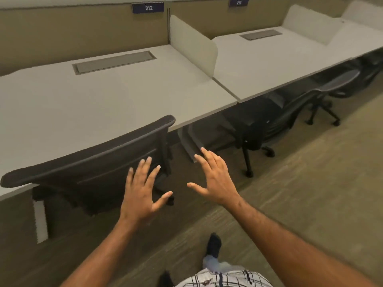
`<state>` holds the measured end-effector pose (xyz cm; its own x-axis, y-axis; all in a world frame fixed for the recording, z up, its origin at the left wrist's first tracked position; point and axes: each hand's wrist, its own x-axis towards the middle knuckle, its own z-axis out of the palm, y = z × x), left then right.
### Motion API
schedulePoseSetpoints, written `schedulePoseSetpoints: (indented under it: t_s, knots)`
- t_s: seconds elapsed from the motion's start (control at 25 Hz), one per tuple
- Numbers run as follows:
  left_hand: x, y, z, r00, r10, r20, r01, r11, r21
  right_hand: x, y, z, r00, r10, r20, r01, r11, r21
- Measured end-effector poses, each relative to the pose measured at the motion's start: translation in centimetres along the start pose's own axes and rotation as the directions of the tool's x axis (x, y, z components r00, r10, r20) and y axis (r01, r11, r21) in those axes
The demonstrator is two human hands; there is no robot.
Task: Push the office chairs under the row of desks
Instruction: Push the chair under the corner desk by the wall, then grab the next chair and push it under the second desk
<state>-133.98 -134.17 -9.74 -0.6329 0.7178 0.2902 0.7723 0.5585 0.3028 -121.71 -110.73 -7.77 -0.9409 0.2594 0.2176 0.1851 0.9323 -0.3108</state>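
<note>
A dark mesh office chair [87,168] stands tucked against the near desk [93,96], its backrest top level with the desk's front edge. My left hand [143,191] hovers open over the right part of that backrest, fingers spread; whether it touches the mesh is unclear. My right hand [213,179] is open in the air to the chair's right, holding nothing. A second black chair [269,121] sits partly under the neighbouring desk [269,65], its back angled outward. A third chair [339,88] is further right, mostly under the desktop.
White divider panels [192,42] separate the desks. Grey cable hatches [114,62] are set into the tops. A desk leg [188,141] stands between the first two chairs. Carpeted floor [310,183] stretches to the right. My foot [213,245] is on the carpet below.
</note>
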Motion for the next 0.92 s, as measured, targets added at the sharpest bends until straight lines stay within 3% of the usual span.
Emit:
schedulePoseSetpoints:
  t_s: [0.16, 0.4, 0.76, 0.92]
  knots:
    - [0.4, 4.1, 3.7, 0.967, 0.050, 0.252, -0.074, 0.994, 0.085, -7.4, 5.4, -1.0, 0.968, 0.220, 0.123, -0.209, 0.973, -0.092]
    - [1.1, 14.0, 9.5, 0.880, 0.139, 0.454, -0.237, 0.957, 0.165, -17.0, 14.3, -2.8, 0.866, 0.459, 0.199, -0.435, 0.887, -0.153]
    - [3.3, 32.1, 19.2, 0.801, 0.188, 0.568, -0.328, 0.932, 0.155, -32.6, 30.2, -9.6, 0.737, 0.609, 0.294, -0.588, 0.792, -0.165]
    - [6.2, 39.0, 21.2, 0.775, 0.271, 0.571, -0.394, 0.913, 0.102, -33.7, 35.0, -12.3, 0.732, 0.624, 0.272, -0.615, 0.778, -0.128]
